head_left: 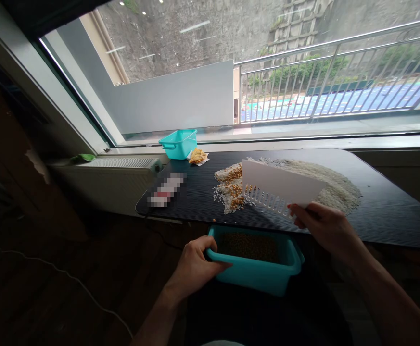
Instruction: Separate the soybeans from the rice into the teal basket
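My left hand grips the left end of a turquoise plastic bin, thumb outside and fingers over the rim. Brownish grains or beans cover the bottom of this bin, just below the table's front edge. Pinched in my right hand is a flat white card with a slotted, comb-like lower edge, tilted above the table. By the card's left end, yellow beans lie mixed with white rice. A larger heap of white rice spreads behind and right of the card, which partly hides it.
A second turquoise bin stands at the dark table's far left corner. Beside it, a yellow crumpled thing rests on white paper. A blurred-out white and red item lies at the left. Behind are a radiator and a window.
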`<action>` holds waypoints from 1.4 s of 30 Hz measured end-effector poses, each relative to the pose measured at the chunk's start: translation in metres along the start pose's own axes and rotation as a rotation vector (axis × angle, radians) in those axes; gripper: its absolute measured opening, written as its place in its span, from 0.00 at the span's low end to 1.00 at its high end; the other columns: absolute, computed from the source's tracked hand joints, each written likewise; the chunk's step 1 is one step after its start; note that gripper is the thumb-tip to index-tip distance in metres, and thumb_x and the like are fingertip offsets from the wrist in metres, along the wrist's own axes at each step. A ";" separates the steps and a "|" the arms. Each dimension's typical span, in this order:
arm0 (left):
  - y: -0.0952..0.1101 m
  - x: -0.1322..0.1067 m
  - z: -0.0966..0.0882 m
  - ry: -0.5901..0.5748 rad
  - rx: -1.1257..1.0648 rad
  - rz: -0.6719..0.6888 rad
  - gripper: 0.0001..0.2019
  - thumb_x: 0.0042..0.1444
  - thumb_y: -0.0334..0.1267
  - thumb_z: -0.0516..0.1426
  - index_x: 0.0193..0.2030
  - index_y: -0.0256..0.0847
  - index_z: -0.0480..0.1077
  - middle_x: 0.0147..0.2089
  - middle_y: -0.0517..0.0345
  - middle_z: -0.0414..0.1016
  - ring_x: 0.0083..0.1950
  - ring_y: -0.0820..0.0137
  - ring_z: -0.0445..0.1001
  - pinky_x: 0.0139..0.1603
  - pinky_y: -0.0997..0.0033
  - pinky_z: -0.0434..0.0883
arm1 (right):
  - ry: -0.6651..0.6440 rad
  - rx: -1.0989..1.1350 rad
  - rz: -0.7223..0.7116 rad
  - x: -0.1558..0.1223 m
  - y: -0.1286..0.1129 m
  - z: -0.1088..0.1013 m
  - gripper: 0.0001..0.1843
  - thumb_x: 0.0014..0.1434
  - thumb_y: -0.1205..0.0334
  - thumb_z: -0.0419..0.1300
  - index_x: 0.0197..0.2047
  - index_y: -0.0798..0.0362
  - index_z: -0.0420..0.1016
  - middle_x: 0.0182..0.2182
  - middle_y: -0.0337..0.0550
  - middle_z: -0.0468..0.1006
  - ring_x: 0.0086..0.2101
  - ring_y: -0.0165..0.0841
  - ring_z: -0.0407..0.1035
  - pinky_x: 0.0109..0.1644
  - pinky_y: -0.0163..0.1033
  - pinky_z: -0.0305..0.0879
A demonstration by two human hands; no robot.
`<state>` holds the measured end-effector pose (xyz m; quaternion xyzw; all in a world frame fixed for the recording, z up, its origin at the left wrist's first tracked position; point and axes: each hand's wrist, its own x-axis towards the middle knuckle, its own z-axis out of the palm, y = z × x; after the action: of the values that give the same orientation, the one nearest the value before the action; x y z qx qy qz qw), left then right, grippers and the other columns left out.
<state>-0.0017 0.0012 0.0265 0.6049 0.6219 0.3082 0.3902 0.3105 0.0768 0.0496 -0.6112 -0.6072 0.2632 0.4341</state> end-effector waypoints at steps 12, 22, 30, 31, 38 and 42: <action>0.001 0.000 -0.002 -0.010 -0.010 -0.013 0.15 0.44 0.40 0.68 0.25 0.40 0.66 0.26 0.68 0.61 0.31 0.75 0.60 0.30 0.74 0.55 | -0.030 -0.025 0.019 -0.009 -0.013 -0.002 0.30 0.48 0.27 0.63 0.23 0.48 0.80 0.17 0.41 0.77 0.21 0.34 0.69 0.25 0.40 0.64; -0.001 -0.001 -0.005 -0.007 -0.027 -0.024 0.15 0.43 0.42 0.69 0.25 0.40 0.65 0.26 0.68 0.60 0.31 0.75 0.59 0.30 0.74 0.55 | -0.061 -0.040 -0.021 -0.021 -0.019 -0.007 0.30 0.50 0.28 0.64 0.22 0.48 0.81 0.17 0.40 0.76 0.20 0.33 0.68 0.22 0.38 0.61; -0.002 -0.001 -0.008 0.005 -0.007 -0.033 0.17 0.43 0.42 0.69 0.25 0.41 0.64 0.26 0.68 0.59 0.31 0.75 0.58 0.29 0.75 0.55 | -0.065 0.038 -0.002 -0.028 -0.032 -0.010 0.31 0.46 0.25 0.66 0.24 0.47 0.82 0.15 0.39 0.75 0.19 0.33 0.67 0.22 0.38 0.63; -0.002 -0.001 -0.009 0.005 -0.007 -0.033 0.17 0.43 0.42 0.69 0.25 0.41 0.64 0.26 0.68 0.59 0.31 0.75 0.58 0.29 0.75 0.55 | -0.069 0.038 -0.002 -0.028 -0.033 -0.009 0.31 0.46 0.25 0.66 0.23 0.47 0.82 0.15 0.39 0.75 0.18 0.32 0.66 0.22 0.38 0.63; -0.008 0.000 -0.010 0.020 -0.031 -0.058 0.18 0.43 0.43 0.70 0.26 0.41 0.64 0.26 0.68 0.59 0.30 0.75 0.57 0.28 0.75 0.54 | -0.159 0.010 -0.017 -0.022 -0.034 0.007 0.30 0.48 0.27 0.64 0.20 0.48 0.79 0.16 0.41 0.76 0.20 0.33 0.68 0.22 0.38 0.63; -0.013 -0.002 -0.014 0.038 -0.056 -0.077 0.18 0.42 0.43 0.71 0.26 0.41 0.64 0.25 0.69 0.58 0.29 0.75 0.57 0.28 0.75 0.53 | -0.222 0.041 -0.037 -0.021 -0.043 0.018 0.30 0.48 0.27 0.63 0.20 0.48 0.76 0.16 0.39 0.74 0.20 0.32 0.67 0.23 0.37 0.63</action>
<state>-0.0208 -0.0001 0.0223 0.5634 0.6432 0.3217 0.4066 0.2709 0.0552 0.0729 -0.5577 -0.6574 0.3337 0.3813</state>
